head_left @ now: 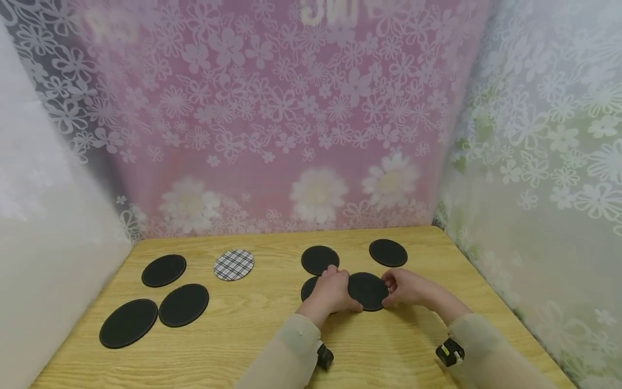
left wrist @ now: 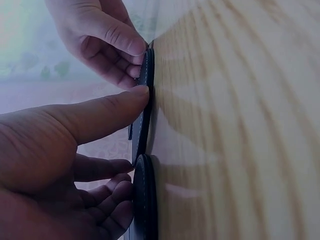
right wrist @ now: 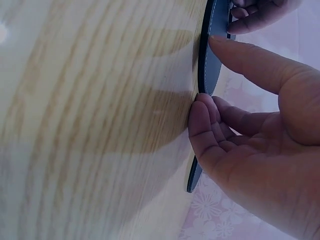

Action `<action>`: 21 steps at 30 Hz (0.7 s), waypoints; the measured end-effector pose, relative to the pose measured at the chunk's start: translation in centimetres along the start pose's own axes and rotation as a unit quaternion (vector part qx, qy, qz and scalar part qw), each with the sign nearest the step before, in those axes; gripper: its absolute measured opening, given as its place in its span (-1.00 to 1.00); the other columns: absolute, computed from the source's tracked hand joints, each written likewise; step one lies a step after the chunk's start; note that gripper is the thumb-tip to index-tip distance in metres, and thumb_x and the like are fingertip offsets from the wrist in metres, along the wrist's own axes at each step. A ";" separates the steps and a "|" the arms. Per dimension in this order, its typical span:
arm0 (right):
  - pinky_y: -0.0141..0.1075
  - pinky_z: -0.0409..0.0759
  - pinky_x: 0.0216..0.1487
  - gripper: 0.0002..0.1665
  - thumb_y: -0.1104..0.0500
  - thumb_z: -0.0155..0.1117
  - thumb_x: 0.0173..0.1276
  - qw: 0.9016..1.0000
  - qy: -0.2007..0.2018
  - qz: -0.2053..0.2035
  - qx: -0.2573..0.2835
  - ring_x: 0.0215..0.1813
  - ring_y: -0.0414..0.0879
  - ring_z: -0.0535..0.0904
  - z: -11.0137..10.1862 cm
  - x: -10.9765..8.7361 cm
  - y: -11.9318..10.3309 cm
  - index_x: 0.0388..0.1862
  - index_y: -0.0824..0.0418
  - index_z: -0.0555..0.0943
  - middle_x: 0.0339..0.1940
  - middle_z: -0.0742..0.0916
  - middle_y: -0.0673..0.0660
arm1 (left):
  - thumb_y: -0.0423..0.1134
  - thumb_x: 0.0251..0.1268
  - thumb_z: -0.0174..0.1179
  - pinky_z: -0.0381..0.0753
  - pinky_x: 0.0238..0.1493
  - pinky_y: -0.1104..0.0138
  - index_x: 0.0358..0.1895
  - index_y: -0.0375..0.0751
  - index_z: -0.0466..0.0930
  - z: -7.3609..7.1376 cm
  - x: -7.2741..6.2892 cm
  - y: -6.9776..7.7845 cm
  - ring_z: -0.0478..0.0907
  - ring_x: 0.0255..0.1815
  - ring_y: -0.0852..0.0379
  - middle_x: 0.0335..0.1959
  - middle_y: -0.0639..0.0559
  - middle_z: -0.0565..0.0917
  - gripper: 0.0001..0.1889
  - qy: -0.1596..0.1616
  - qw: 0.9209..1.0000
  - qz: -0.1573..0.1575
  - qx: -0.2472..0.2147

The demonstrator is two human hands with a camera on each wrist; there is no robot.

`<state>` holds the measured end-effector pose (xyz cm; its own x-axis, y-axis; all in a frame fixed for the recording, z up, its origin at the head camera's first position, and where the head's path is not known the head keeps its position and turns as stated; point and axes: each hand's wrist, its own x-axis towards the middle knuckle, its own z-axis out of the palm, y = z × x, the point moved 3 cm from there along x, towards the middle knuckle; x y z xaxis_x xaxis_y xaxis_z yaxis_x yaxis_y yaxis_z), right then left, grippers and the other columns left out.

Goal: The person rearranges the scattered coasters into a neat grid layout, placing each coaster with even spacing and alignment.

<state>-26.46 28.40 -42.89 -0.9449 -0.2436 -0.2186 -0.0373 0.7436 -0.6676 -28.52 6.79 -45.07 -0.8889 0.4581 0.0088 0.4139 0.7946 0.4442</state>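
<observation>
Both hands are at one round black coaster with a stitched rim, on the right half of the table. My left hand grips its left side, thumb at the near edge; the other fingers are curled beyond and partly hide a second black coaster. At the right edge my right hand pinches the same coaster between thumb and curled fingers. In the left wrist view the gripped coaster stands edge-on, close to the wood, beside another coaster. The right wrist view shows its stitched rim under the thumb.
Behind the hands lie two more black coasters, one at centre and one at right. A plaid white coaster lies left of centre. Three black coasters are on the left. Flowered curtains enclose the wooden table.
</observation>
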 end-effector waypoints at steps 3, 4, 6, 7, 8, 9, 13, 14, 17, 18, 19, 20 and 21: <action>-0.05 0.57 0.06 -0.27 0.37 0.66 0.24 1.000 -0.002 0.001 0.005 -0.04 0.04 0.51 0.1 0.0 0.1 0.31 0.56 0.51 -0.03 0.64 0.24 | 0.13 0.10 0.75 0.64 0.18 0.06 0.26 -0.27 0.71 0.1 0.0 -0.1 0.54 0.10 -0.12 0.14 -0.18 0.54 -0.24 -0.005 1.000 -0.002 -0.005; -0.05 0.57 0.06 -0.27 0.37 0.66 0.24 1.000 -0.003 0.001 0.004 -0.04 0.04 0.51 0.1 0.0 0.1 0.31 0.56 0.51 -0.02 0.64 0.24 | 0.13 0.11 0.74 0.64 0.18 0.07 0.26 -0.27 0.71 0.1 0.0 -0.1 0.54 0.10 -0.11 0.14 -0.18 0.54 -0.24 -0.006 1.000 -0.002 -0.003; -0.05 0.57 0.06 -0.26 0.37 0.66 0.25 1.000 -0.005 0.003 0.003 -0.04 0.04 0.51 0.1 0.0 0.1 0.32 0.56 0.51 -0.02 0.64 0.24 | 0.13 0.12 0.74 0.64 0.18 0.08 0.26 -0.26 0.71 0.1 -0.1 -0.1 0.54 0.10 -0.11 0.14 -0.18 0.54 -0.25 -0.008 1.000 -0.003 -0.001; -0.05 0.57 0.06 -0.26 0.36 0.66 0.25 1.000 -0.006 0.003 0.003 -0.04 0.04 0.51 0.1 0.0 0.1 0.33 0.56 0.50 -0.01 0.64 0.24 | 0.12 0.12 0.74 0.64 0.18 0.08 0.26 -0.26 0.71 0.0 -0.1 -0.1 0.55 0.10 -0.11 0.14 -0.17 0.54 -0.26 -0.009 1.000 -0.004 -0.001; -0.05 0.57 0.07 -0.26 0.36 0.66 0.25 1.000 -0.005 0.003 0.003 -0.03 0.04 0.52 0.1 0.0 0.1 0.33 0.56 0.50 -0.01 0.64 0.24 | 0.12 0.12 0.74 0.64 0.18 0.08 0.25 -0.26 0.71 0.0 -0.1 -0.1 0.55 0.11 -0.12 0.14 -0.18 0.54 -0.26 -0.010 1.000 -0.004 0.000; -0.05 0.57 0.07 -0.26 0.36 0.66 0.25 1.000 -0.005 0.003 0.003 -0.03 0.04 0.52 0.0 0.0 0.1 0.32 0.56 0.51 -0.01 0.64 0.24 | 0.11 0.12 0.74 0.64 0.19 0.08 0.25 -0.26 0.71 0.0 -0.1 0.0 0.55 0.12 -0.12 0.15 -0.18 0.54 -0.26 -0.010 1.000 -0.004 0.002; -0.06 0.58 0.06 -0.28 0.37 0.66 0.24 1.000 -0.005 0.006 0.002 -0.03 0.04 0.52 0.0 -0.1 0.0 0.30 0.55 0.51 -0.02 0.64 0.23 | 0.09 0.11 0.75 0.65 0.20 0.06 0.25 -0.26 0.71 -0.1 0.0 0.0 0.56 0.16 -0.16 0.17 -0.20 0.54 -0.27 -0.013 1.000 -0.003 0.002; -0.06 0.58 0.06 -0.28 0.37 0.66 0.24 1.000 -0.005 0.007 0.001 -0.03 0.04 0.52 -0.1 -0.1 0.0 0.29 0.55 0.52 -0.03 0.64 0.23 | 0.09 0.11 0.75 0.65 0.20 0.06 0.24 -0.27 0.71 -0.1 0.0 0.0 0.56 0.17 -0.16 0.18 -0.20 0.54 -0.27 -0.014 1.000 -0.003 0.002; -0.06 0.58 0.07 -0.30 0.37 0.66 0.23 1.000 -0.007 0.007 -0.003 -0.04 0.04 0.52 -0.1 -0.1 -0.1 0.27 0.53 0.53 -0.04 0.64 0.21 | 0.09 0.11 0.76 0.65 0.21 0.07 0.25 -0.26 0.71 0.0 -0.1 0.0 0.55 0.18 -0.15 0.19 -0.20 0.54 -0.26 -0.016 1.000 -0.004 0.002; -0.06 0.58 0.07 -0.30 0.37 0.66 0.23 1.000 -0.008 0.006 -0.004 -0.04 0.03 0.52 -0.1 -0.1 -0.1 0.27 0.53 0.53 -0.04 0.64 0.21 | 0.09 0.11 0.76 0.65 0.20 0.07 0.25 -0.26 0.71 -0.1 -0.1 0.0 0.55 0.18 -0.15 0.19 -0.20 0.54 -0.26 -0.016 1.000 -0.003 0.003; -0.06 0.58 0.06 -0.30 0.37 0.66 0.23 1.000 -0.009 0.005 -0.005 -0.05 0.04 0.52 -0.1 -0.1 -0.1 0.27 0.53 0.53 -0.04 0.64 0.22 | 0.09 0.11 0.76 0.65 0.20 0.07 0.25 -0.26 0.71 -0.1 -0.1 0.0 0.55 0.17 -0.15 0.19 -0.20 0.53 -0.26 -0.016 1.000 -0.004 0.003; -0.06 0.57 0.06 -0.30 0.37 0.66 0.23 1.000 -0.010 0.005 -0.005 -0.05 0.04 0.52 0.0 0.0 0.0 0.27 0.53 0.53 -0.04 0.64 0.22 | 0.09 0.10 0.76 0.65 0.20 0.07 0.25 -0.27 0.71 -0.1 -0.1 0.0 0.55 0.18 -0.15 0.19 -0.20 0.54 -0.26 -0.016 1.000 -0.003 0.003; -0.07 0.57 0.05 -0.30 0.37 0.66 0.23 1.000 -0.011 0.008 -0.003 -0.05 0.04 0.51 0.0 0.0 0.0 0.27 0.53 0.53 -0.05 0.64 0.22 | 0.10 0.10 0.76 0.65 0.20 0.07 0.24 -0.26 0.71 -0.1 -0.2 0.0 0.56 0.18 -0.15 0.19 -0.20 0.54 -0.26 -0.016 1.000 -0.003 0.004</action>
<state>-26.42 28.41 -42.88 -0.9381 -0.2458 -0.2440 -0.0253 0.7513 -0.6595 -28.42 6.66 -45.03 -0.8844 0.4662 -0.0230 0.4107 0.8006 0.4363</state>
